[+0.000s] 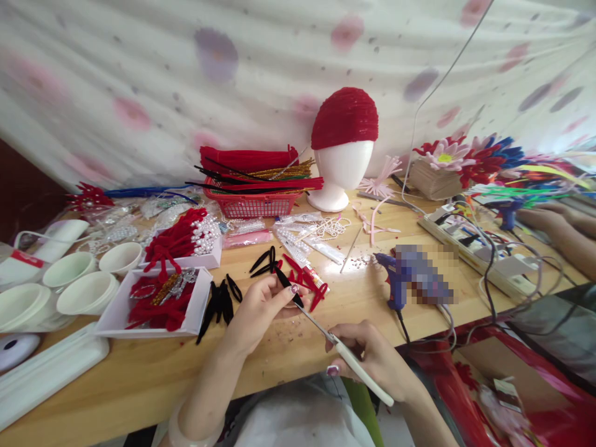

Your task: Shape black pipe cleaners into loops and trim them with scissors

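Near the table's front edge, my left hand [261, 307] pinches a black fuzzy chenille piece [282, 278] with a pointed tip between thumb and fingers. My right hand [367, 354] is closed around the white handle of a pair of scissors [358, 366]. The thin metal blades point up and left and reach the black piece at my left fingertips. Beyond my left hand lie black chenille loops [264, 262] and red chenille pieces [319, 295]. More black pieces [218, 304] are piled to its left.
A white box [198, 310] holds red pieces. Behind are a red basket [261, 205] of chenille stems and a white head form [344, 164] with a red cap. To the right are a blue glue gun [395, 288], a power strip [484, 254] with cables, and another person's arm [559, 226].
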### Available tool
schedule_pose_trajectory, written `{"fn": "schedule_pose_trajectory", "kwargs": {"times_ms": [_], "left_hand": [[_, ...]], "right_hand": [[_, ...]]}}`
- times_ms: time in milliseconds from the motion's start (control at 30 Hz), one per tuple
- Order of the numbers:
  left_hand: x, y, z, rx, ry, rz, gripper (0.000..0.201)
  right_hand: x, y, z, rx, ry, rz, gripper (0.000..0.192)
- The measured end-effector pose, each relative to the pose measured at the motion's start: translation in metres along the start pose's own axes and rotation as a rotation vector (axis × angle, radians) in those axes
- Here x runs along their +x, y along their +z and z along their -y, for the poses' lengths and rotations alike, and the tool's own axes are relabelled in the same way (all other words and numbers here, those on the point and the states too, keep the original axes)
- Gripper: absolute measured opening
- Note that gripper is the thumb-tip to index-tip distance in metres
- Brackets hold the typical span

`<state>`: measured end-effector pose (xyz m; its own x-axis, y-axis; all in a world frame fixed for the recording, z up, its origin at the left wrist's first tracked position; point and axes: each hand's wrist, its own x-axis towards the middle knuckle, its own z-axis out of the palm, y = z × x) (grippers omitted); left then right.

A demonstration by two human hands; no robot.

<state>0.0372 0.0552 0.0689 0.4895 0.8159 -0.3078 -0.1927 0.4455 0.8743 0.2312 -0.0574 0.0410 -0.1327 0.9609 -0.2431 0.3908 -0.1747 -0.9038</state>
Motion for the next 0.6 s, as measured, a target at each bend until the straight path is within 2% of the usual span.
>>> {"fn": "schedule_pose_trajectory", "kwargs": {"times_ms": [133, 333, 600], "left_hand": [[0.002, 0.000, 0.002, -0.027, 0.000, -0.021, 0.038], [0.005, -0.001, 0.002, -0.041, 0.021, 0.007, 0.034], [0.008, -0.002, -0.003, 0.005, 0.006, 0.093, 0.029]], "right_hand": [[0.000, -0.003, 0.000, -0.076, -0.047, -0.022, 0.043], [-0.003, -0.009, 0.000, -0.156, -0.085, -0.056, 0.042], [-0.004, -0.018, 0.002, -0.139, -0.087, -0.057, 0.038]]}}
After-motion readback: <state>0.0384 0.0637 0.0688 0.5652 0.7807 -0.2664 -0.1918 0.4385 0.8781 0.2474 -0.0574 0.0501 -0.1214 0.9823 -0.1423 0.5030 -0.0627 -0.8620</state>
